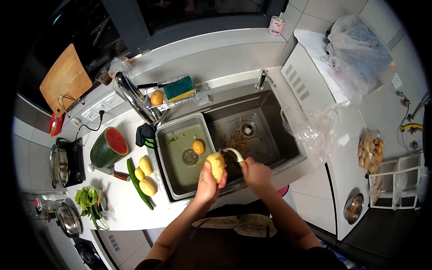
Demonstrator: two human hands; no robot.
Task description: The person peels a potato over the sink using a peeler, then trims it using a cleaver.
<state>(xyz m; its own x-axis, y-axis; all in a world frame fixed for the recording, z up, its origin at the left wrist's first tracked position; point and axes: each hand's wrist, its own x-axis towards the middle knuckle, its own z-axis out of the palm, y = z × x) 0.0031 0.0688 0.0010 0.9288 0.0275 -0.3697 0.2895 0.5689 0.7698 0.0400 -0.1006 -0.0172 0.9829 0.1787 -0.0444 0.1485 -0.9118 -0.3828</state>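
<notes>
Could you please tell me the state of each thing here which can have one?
Held potato: partly peeled, in the left hand
Peeler: gripped by the right hand
Left basin: appears to hold water
Basin potato: unpeeled
Right basin: strewn with peelings
Cucumber: whole
Potatoes beside cucumber: peeled
Watermelon: cut open
Cutting board: leaning
Plug: inserted

At centre, pale yellow patched with brown is shown by the potato (pixel 217 167); at left, dark green and red by the watermelon (pixel 108 145); at upper centre, green and yellow by the sponge (pixel 179 88).
</notes>
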